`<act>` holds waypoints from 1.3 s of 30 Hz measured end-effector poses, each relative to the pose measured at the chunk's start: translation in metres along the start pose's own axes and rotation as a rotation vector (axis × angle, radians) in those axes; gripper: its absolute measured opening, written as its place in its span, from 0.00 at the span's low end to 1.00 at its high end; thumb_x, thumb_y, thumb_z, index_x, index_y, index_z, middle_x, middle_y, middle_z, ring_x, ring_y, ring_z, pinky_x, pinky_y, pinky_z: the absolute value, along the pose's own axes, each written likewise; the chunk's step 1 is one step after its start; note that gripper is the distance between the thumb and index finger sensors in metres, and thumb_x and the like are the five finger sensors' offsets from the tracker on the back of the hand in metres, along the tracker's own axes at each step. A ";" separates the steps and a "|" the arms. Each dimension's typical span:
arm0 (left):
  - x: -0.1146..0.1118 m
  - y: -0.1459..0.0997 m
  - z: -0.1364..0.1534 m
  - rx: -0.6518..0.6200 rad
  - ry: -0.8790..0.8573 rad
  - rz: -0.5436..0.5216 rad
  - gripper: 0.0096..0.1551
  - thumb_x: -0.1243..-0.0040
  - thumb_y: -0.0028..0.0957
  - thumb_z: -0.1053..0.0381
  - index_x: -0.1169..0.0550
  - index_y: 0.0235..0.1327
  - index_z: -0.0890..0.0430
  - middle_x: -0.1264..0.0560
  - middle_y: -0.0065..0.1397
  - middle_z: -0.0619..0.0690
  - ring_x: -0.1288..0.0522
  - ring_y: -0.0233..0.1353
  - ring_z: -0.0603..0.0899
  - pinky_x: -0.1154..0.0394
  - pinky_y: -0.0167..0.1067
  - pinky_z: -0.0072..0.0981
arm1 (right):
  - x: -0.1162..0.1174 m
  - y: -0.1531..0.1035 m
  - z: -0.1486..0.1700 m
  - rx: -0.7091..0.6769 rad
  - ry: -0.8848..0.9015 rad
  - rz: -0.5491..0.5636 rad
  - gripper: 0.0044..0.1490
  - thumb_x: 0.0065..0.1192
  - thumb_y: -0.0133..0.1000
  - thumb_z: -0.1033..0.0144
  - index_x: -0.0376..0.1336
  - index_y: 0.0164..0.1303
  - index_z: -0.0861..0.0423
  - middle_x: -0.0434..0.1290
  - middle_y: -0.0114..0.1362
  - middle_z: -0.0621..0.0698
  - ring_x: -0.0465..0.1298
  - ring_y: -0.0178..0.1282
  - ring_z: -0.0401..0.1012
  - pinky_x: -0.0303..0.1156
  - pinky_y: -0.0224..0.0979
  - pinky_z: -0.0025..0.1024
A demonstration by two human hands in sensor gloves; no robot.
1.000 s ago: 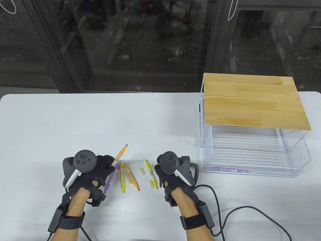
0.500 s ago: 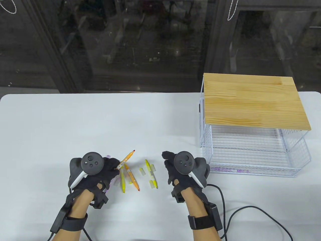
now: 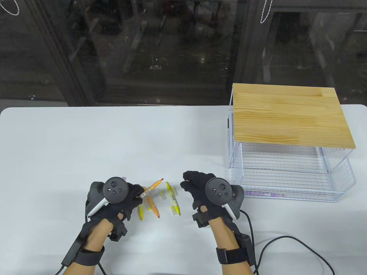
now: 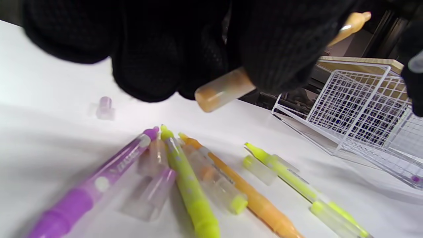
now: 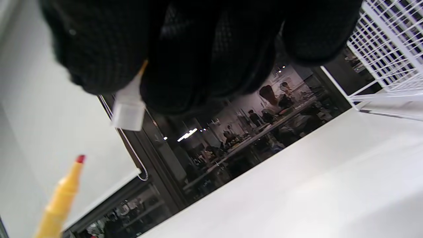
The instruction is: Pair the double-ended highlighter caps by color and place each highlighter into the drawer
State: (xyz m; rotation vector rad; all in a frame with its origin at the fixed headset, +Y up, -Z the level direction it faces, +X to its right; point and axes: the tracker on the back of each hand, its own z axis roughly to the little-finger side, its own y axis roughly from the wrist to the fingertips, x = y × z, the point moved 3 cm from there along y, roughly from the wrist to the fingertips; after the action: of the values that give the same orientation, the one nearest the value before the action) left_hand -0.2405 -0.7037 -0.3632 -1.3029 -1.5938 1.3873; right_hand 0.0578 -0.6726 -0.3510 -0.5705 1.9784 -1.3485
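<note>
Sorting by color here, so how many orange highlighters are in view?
2 orange highlighters: one in the left hand, one lying on the table. Others may be hidden.

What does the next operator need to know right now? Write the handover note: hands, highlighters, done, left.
Left hand: grips an orange double-ended highlighter, red tip bare and pointing toward the other hand.
Right hand: pinches a small clear cap, near that tip.
On the white table: purple highlighter, two yellow-green ones, one more orange, and loose clear caps.
Done: something purple already lies in the white wire drawer.
Left: cap the held pen, put it in the drawer, then cap and store the rest.
</note>
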 end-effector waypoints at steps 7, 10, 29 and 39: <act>-0.006 0.000 -0.008 -0.026 0.023 0.023 0.26 0.30 0.40 0.46 0.15 0.54 0.45 0.17 0.59 0.48 0.17 0.52 0.62 0.19 0.44 0.56 | 0.004 -0.003 -0.006 -0.013 0.031 -0.004 0.26 0.74 0.46 0.54 0.73 0.56 0.37 0.85 0.55 0.40 0.82 0.53 0.43 0.74 0.63 0.52; -0.008 0.000 -0.011 -0.036 0.033 0.032 0.26 0.30 0.40 0.46 0.15 0.54 0.45 0.17 0.59 0.48 0.17 0.52 0.62 0.19 0.44 0.55 | 0.007 -0.004 -0.006 -0.017 0.025 -0.020 0.26 0.74 0.46 0.54 0.73 0.56 0.37 0.85 0.55 0.40 0.82 0.53 0.42 0.74 0.63 0.52; -0.011 0.001 -0.016 -0.052 0.051 0.047 0.26 0.30 0.40 0.46 0.15 0.54 0.45 0.17 0.60 0.48 0.17 0.53 0.62 0.19 0.44 0.56 | 0.030 -0.007 -0.014 -0.054 0.010 -0.132 0.26 0.73 0.46 0.55 0.74 0.57 0.38 0.85 0.56 0.41 0.82 0.53 0.43 0.73 0.64 0.53; -0.006 0.000 -0.011 -0.037 0.029 0.001 0.25 0.31 0.41 0.47 0.15 0.55 0.45 0.18 0.62 0.48 0.19 0.58 0.64 0.21 0.48 0.59 | 0.035 -0.006 -0.009 -0.057 0.003 -0.197 0.26 0.73 0.47 0.55 0.74 0.57 0.40 0.86 0.56 0.40 0.82 0.54 0.44 0.73 0.64 0.53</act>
State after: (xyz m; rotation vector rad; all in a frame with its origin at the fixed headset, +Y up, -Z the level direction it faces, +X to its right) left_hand -0.2287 -0.7057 -0.3595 -1.3393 -1.6067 1.3401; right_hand 0.0270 -0.6931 -0.3530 -0.8093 2.0101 -1.4131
